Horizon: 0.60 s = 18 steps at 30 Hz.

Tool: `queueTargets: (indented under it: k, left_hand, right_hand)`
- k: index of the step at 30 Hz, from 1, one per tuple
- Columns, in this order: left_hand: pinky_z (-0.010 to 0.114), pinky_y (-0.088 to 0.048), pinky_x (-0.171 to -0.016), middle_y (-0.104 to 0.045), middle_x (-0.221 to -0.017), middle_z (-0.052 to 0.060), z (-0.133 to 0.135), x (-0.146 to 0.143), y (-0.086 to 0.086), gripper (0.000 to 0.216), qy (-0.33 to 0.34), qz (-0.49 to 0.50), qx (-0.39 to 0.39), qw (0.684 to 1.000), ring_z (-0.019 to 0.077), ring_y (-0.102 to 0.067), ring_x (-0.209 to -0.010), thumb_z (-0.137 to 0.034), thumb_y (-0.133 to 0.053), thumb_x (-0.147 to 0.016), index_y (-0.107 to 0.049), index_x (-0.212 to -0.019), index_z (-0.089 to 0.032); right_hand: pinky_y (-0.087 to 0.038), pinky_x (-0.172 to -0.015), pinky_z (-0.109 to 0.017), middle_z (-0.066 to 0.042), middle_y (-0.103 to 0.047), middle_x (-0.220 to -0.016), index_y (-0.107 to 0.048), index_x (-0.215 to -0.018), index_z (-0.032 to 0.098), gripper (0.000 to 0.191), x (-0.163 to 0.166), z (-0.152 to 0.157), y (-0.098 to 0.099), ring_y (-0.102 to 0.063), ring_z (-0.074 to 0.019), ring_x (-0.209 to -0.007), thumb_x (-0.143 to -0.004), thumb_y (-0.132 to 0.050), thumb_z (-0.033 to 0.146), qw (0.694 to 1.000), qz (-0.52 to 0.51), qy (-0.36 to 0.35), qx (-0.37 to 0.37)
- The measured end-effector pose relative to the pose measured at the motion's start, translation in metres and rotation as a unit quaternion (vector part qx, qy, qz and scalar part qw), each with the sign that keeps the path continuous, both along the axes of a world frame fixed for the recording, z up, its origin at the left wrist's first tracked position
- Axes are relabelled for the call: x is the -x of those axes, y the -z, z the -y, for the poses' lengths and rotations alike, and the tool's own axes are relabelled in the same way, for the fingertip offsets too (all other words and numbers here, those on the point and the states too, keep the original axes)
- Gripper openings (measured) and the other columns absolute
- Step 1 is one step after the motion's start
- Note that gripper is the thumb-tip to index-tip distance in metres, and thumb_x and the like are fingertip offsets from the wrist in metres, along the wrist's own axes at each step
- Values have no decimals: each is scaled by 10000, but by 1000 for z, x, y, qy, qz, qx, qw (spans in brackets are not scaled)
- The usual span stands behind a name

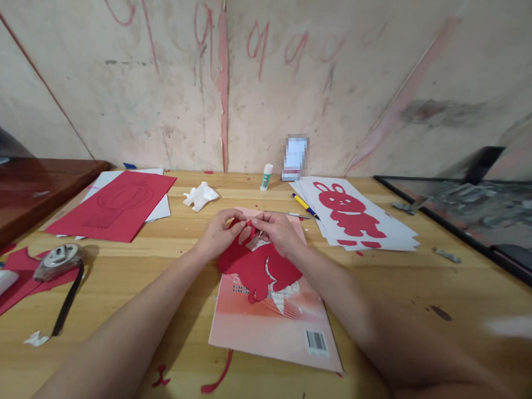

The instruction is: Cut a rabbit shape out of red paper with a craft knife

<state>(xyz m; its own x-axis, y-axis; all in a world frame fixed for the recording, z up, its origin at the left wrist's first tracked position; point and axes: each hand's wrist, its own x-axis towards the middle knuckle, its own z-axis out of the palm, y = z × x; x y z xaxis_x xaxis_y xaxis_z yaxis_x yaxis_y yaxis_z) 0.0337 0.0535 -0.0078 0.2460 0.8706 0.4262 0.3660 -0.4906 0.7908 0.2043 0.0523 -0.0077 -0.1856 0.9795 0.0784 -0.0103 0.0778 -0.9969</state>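
Note:
My left hand (pixel 221 231) pinches the upper edge of a red paper cutout (pixel 251 274), and my right hand (pixel 276 231) pinches the same paper close beside it. Curved openings are cut through the red sheet, and its lower edge is irregular. Beneath it lies a pink book (pixel 262 342) with a barcode on its lower right. A thin metal tool (pixel 295 215) lies just beyond my right hand, its other end hidden. My fingers cover the piece of paper between them.
Behind are a glue stick (pixel 266 177), crumpled tissue (pixel 200 196) and a phone (pixel 295 158). To the right, a red rabbit cutout (pixel 342 202) lies on white sheets near a yellow-blue pen (pixel 304 205). Leftward are red paper (pixel 118 204) and a tape measure (pixel 59 261). Red scraps (pixel 219 373) lie in front.

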Motion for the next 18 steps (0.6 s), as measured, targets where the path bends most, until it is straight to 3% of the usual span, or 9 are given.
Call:
queueTargets:
  k: [2, 4, 8, 11, 18]
  left_hand:
    - [406, -415, -981, -641, -1115, 101, -3, 1, 5, 203, -37, -16, -46, 998, 233, -569, -1094, -272, -558, -810, -631, -968, -168]
    - [418, -400, -1006, -637, -1134, 93, -3, 1, 7, 203, -44, -45, -85, 994, 226, -550, -1127, -219, -514, -837, -632, -998, -181]
    - [396, -439, -958, -678, -1038, 73, 7, -2, 8, 227, 12, -135, -139, 981, 208, -593, -1033, -192, -446, -892, -661, -964, -200]
    - [397, -433, -971, -665, -1120, 77, 15, -5, 10, 286, 65, -207, -159, 963, 214, -559, -1110, -212, -419, -921, -628, -1116, -201]
    - [411, -439, -966, -612, -1233, 112, 17, -6, 17, 342, 84, -315, -165, 931, 235, -540, -1152, -283, -366, -961, -567, -1207, -156]
  right_hand:
    - [-379, -510, -241, 17, -589, -582, -589, -651, 178, 238, -6, -7, 2, -487, -103, -511, -701, -600, 411, 993, 94, 26, -67]
    - [-394, -546, -242, 22, -582, -586, -580, -624, 182, 205, -13, -16, 6, -501, -111, -549, -718, -569, 363, 973, 195, 56, -113]
    - [-420, -601, -251, 11, -616, -601, -611, -627, 181, 120, -23, -29, 14, -545, -130, -596, -717, -564, 245, 951, 272, 85, -116]
    - [-437, -634, -262, -13, -666, -683, -653, -720, 184, 70, -27, -33, 16, -585, -149, -660, -720, -591, 216, 928, 335, 114, -120]
    - [-450, -772, -296, -85, -698, -949, -675, -935, 162, 180, -46, -39, -7, -618, -182, -861, -788, -579, 202, 858, 474, 140, -139]
